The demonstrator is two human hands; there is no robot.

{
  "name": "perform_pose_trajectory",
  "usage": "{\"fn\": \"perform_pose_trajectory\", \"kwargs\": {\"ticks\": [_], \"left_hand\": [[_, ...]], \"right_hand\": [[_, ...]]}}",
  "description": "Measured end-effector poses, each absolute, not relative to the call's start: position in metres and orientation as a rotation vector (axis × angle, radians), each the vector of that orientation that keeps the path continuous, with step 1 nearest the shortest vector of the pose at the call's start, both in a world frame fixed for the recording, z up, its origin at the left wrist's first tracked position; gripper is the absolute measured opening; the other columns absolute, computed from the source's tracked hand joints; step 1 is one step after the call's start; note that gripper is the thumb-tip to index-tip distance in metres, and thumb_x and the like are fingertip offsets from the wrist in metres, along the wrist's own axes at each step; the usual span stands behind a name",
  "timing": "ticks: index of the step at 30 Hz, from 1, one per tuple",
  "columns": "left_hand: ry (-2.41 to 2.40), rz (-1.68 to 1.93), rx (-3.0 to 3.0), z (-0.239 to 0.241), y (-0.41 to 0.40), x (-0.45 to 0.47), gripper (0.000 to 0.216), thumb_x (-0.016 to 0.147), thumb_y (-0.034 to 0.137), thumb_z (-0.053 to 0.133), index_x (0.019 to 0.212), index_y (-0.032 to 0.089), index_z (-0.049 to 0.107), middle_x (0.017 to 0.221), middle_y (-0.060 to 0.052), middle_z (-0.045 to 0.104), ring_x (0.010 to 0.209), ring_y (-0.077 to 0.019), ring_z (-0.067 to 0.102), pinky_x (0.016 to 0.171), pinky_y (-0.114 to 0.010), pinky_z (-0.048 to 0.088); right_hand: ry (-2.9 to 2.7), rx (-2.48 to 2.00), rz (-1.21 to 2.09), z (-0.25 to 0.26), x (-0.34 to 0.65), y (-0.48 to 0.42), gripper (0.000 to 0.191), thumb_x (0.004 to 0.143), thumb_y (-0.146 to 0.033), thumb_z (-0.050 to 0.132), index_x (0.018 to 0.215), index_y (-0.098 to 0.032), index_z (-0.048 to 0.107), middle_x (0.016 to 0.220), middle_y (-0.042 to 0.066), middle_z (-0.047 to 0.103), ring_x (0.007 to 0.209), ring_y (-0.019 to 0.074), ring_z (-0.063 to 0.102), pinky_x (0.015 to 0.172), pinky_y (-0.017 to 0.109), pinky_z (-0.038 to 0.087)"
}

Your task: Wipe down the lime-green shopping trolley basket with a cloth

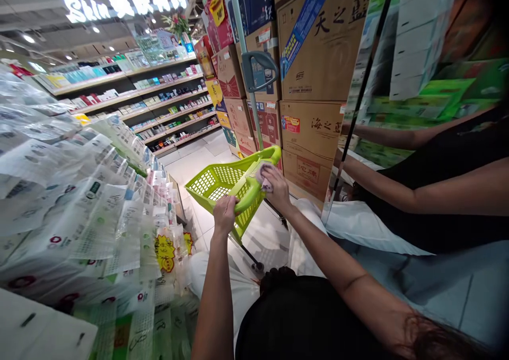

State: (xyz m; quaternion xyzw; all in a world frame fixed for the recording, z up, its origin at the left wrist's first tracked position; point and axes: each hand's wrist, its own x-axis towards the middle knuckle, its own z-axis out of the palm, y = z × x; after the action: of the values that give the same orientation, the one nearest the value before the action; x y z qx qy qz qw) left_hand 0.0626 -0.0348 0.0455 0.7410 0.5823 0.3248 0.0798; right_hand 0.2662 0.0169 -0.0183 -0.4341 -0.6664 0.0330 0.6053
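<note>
Stacked cardboard cartons (314, 132) carry Chinese print, "天之" and "海之" legible. Before them a green wheeled shopping basket (222, 182) tilts, empty inside. The left hand (225, 214) is closed around its near rim; the right hand (275, 186) presses a pinkish cloth (262, 175) against the rim's upper corner.

One green shopping basket (222, 182) sits at the centre of the frame, with one grey handle (260, 68) rising above it. Two hands grip it: one left hand (225, 214), one right hand (276, 186) holding one cloth (262, 175). Four long shelves (159, 103) run across the upper left. Three large brown cartons (318, 84) stack at upper centre.
</note>
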Motion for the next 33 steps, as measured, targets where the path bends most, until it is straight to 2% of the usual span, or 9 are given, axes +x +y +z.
{"fn": "perform_pose_trajectory", "kwargs": {"ticks": [2, 4, 9, 14, 20, 25, 30, 33], "left_hand": [[1.748, 1.071, 2.217, 0.040, -0.032, 0.056, 0.048, 0.096, 0.028, 0.028, 0.069, 0.024, 0.068, 0.080, -0.004, 0.072, 0.088, -0.0208, 0.065, 0.109, -0.040, 0.040], [1.798, 1.176, 2.149, 0.034, -0.027, 0.052, 0.051, 0.097, 0.026, 0.025, 0.068, 0.024, 0.067, 0.080, -0.005, 0.070, 0.088, -0.0210, 0.065, 0.112, -0.042, 0.038], [1.804, 1.249, 2.048, 0.024, -0.017, 0.053, 0.051, 0.098, 0.030, 0.024, 0.068, 0.024, 0.065, 0.083, -0.006, 0.071, 0.087, -0.0215, 0.063, 0.095, -0.037, 0.047], [1.805, 1.250, 2.090, 0.021, -0.017, 0.062, 0.048, 0.099, 0.031, 0.024, 0.071, 0.024, 0.063, 0.083, -0.006, 0.071, 0.087, -0.0209, 0.063, 0.093, -0.036, 0.045], [1.826, 1.157, 2.151, 0.020, -0.016, 0.072, 0.038, 0.097, 0.028, 0.030, 0.068, 0.024, 0.054, 0.080, -0.006, 0.067, 0.088, -0.0211, 0.060, 0.092, -0.037, 0.042], [1.841, 1.027, 2.205, 0.021, -0.014, 0.079, 0.036, 0.099, 0.027, 0.031, 0.068, 0.023, 0.049, 0.081, -0.005, 0.064, 0.088, -0.0206, 0.058, 0.094, -0.038, 0.041], [1.827, 0.985, 2.266, 0.019, -0.017, 0.086, 0.037, 0.101, 0.026, 0.029, 0.075, 0.023, 0.056, 0.087, -0.006, 0.066, 0.092, -0.0211, 0.059, 0.097, -0.039, 0.040], [1.786, 0.965, 2.320, 0.016, -0.018, 0.082, 0.039, 0.103, 0.028, 0.026, 0.085, 0.023, 0.060, 0.093, -0.007, 0.068, 0.098, -0.0221, 0.060, 0.100, -0.039, 0.039]], "right_hand": [[-1.575, -1.033, 0.098, -0.007, 0.279, 0.027, 0.051, 0.079, -0.008, 0.055, 0.126, -0.021, 0.070, 0.138, 0.010, 0.066, 0.138, 0.0273, 0.053, 0.123, 0.051, 0.037], [-1.620, -1.025, 0.103, -0.002, 0.281, 0.026, 0.051, 0.078, -0.006, 0.055, 0.125, -0.020, 0.071, 0.136, 0.011, 0.066, 0.137, 0.0274, 0.054, 0.123, 0.051, 0.038], [-1.819, -0.836, 0.110, -0.003, 0.271, 0.005, 0.051, 0.082, -0.009, 0.057, 0.130, -0.024, 0.068, 0.142, 0.007, 0.064, 0.146, 0.0260, 0.044, 0.125, 0.050, 0.035], [-1.721, -0.973, 0.124, 0.001, 0.284, 0.025, 0.052, 0.075, -0.006, 0.057, 0.123, -0.022, 0.072, 0.134, 0.009, 0.068, 0.135, 0.0269, 0.055, 0.122, 0.051, 0.039], [-1.981, -0.795, 0.107, 0.014, 0.294, 0.030, 0.048, 0.073, -0.008, 0.063, 0.118, -0.022, 0.074, 0.133, 0.009, 0.069, 0.135, 0.0275, 0.054, 0.119, 0.049, 0.039], [-2.209, -0.862, 0.098, 0.048, 0.303, 0.056, 0.036, 0.073, -0.005, 0.063, 0.100, -0.022, 0.079, 0.117, 0.007, 0.076, 0.119, 0.0261, 0.063, 0.109, 0.043, 0.045], [-2.459, -0.752, 0.072, 0.069, 0.294, 0.075, 0.021, 0.068, -0.006, 0.068, 0.073, -0.025, 0.078, 0.089, 0.003, 0.079, 0.100, 0.0232, 0.066, 0.099, 0.034, 0.045], [-2.588, -0.804, 0.035, 0.081, 0.290, 0.077, 0.023, 0.064, -0.005, 0.070, 0.071, -0.025, 0.078, 0.083, 0.003, 0.078, 0.092, 0.0227, 0.066, 0.091, 0.033, 0.045]]}}
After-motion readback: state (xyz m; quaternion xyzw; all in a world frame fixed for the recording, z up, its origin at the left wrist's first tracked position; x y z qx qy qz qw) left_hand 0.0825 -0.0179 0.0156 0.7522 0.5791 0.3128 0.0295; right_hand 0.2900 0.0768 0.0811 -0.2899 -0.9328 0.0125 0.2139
